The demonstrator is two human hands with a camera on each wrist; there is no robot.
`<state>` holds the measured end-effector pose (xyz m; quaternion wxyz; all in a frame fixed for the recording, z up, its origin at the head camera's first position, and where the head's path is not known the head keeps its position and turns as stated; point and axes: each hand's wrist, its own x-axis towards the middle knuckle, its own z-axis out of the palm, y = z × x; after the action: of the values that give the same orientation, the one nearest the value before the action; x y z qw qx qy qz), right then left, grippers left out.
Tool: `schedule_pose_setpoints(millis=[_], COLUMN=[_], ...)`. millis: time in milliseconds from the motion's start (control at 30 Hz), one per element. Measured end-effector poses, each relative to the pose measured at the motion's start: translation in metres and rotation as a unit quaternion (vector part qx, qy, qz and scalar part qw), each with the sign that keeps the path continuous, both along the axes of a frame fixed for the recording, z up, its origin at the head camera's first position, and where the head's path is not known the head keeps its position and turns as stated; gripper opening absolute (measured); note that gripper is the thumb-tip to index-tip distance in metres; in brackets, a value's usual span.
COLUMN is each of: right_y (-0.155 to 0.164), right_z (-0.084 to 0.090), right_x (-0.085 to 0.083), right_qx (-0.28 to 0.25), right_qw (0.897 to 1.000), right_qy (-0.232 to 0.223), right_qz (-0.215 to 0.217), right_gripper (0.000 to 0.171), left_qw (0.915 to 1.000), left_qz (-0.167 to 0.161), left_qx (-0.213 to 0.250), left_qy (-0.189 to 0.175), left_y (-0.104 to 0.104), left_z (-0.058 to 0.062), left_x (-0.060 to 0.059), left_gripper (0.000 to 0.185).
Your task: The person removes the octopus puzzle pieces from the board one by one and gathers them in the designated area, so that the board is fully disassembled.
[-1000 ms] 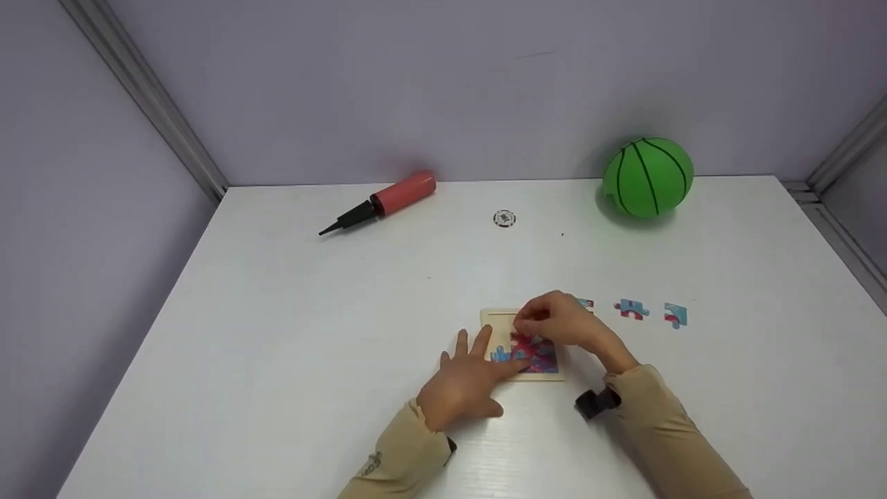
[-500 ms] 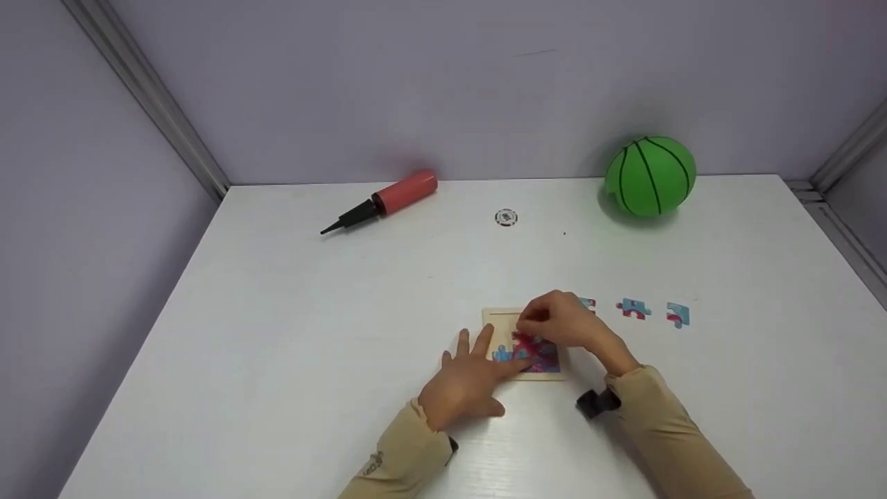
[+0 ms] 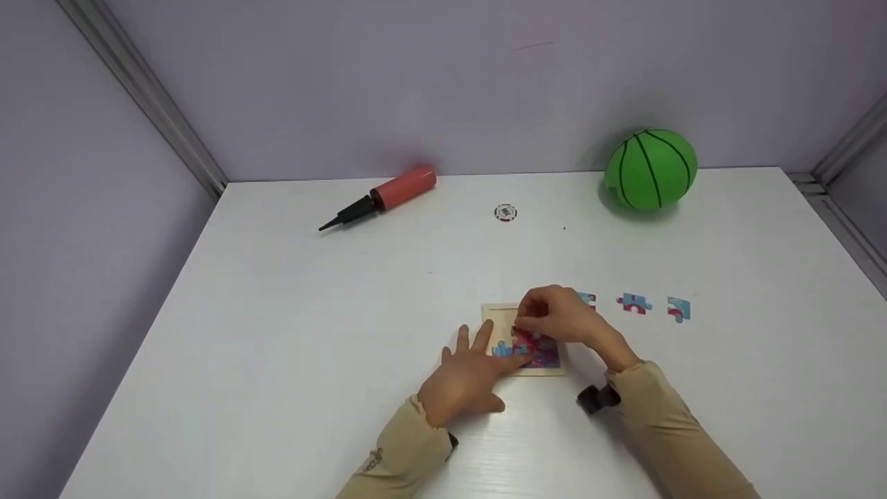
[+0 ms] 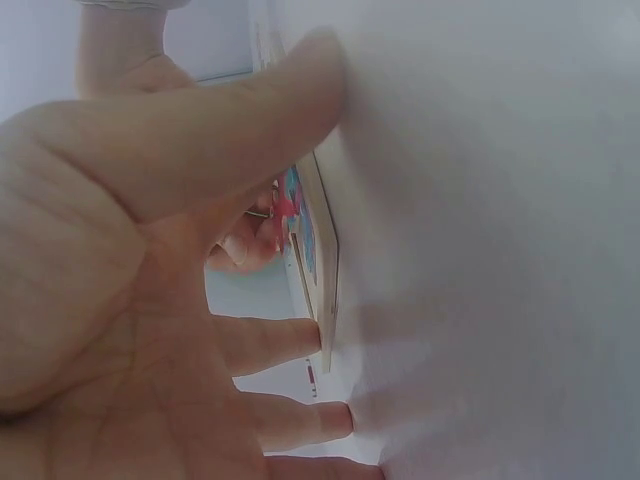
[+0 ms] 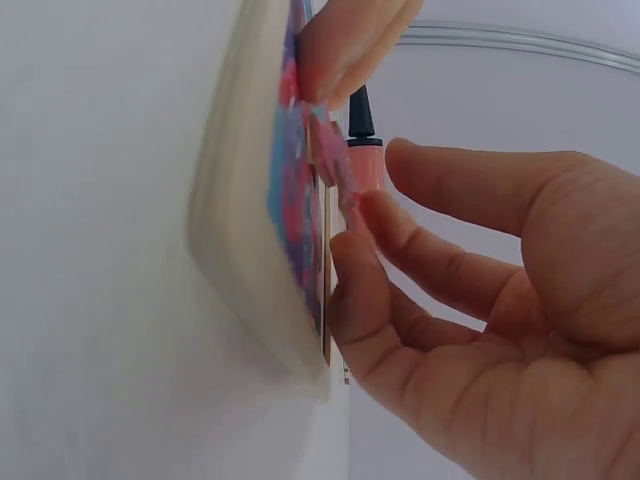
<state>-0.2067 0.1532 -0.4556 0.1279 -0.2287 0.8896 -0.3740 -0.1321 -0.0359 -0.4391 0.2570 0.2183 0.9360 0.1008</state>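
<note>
A small wooden puzzle board [image 3: 554, 371] lies on the white table [image 3: 312, 312], partly filled with pink and blue pieces. My left hand [image 3: 485, 350] lies flat with spread fingers [image 4: 290, 340] against the board's left edge [image 4: 325, 300]. Over the board's far half, my right hand [image 3: 527, 320] pinches a pink puzzle piece [image 5: 335, 160] between thumb and fingers [image 5: 400, 250], right at the board's face [image 5: 290, 200]. Three loose blue-and-red pieces [image 3: 634, 303] lie in a row to the right of the board.
A green ball [image 3: 650, 168] stands at the back right by the wall. A red and black hand pump [image 3: 384, 196] lies at the back left, and a small round token [image 3: 506, 213] sits between them. Grey walls close in the table on three sides.
My right hand has shifted slightly over the board with the piece still pinched. My left hand stays flat in the same place.
</note>
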Motion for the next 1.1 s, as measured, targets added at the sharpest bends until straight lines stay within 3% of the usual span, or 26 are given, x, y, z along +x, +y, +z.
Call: schedule_pose_setpoints(millis=[200,467,633,833,967,1100], right_y=[-0.003,-0.005,0.0,0.002,0.004,0.016], right_z=[0.001,0.001,0.002,0.006,0.008,0.007], right_x=[0.002,-0.001,-0.003,-0.003,-0.002,0.0], right_qx=[-0.031,-0.107,-0.15,-0.22,-0.224,-0.203], right_qw=[0.999,0.993,0.989,0.972,0.97,0.975], right_qy=[-0.009,0.041,0.003,-0.081,-0.096,-0.092], right_qz=[0.02,0.002,-0.009,0.001,0.007,-0.012], right_gripper=[0.011,0.008,0.011,0.016,0.018,0.018], left_qw=[1.0,0.9999,0.9999,0.9998,0.9999,0.9999], left_qz=[-0.004,-0.004,-0.001,-0.001,-0.002,0.0], left_qx=[-0.002,0.0,0.005,0.007,0.002,0.009], left_qy=[0.006,0.013,0.014,0.017,0.014,0.012], left_y=[0.0,0.0,-0.001,-0.001,-0.001,-0.002], left_z=[0.002,0.003,0.003,0.001,0.0,0.0], left_x=[0.001,0.002,0.002,0.001,0.001,0.002], left_gripper=[0.07,0.071,0.072,0.073,0.072,0.073])
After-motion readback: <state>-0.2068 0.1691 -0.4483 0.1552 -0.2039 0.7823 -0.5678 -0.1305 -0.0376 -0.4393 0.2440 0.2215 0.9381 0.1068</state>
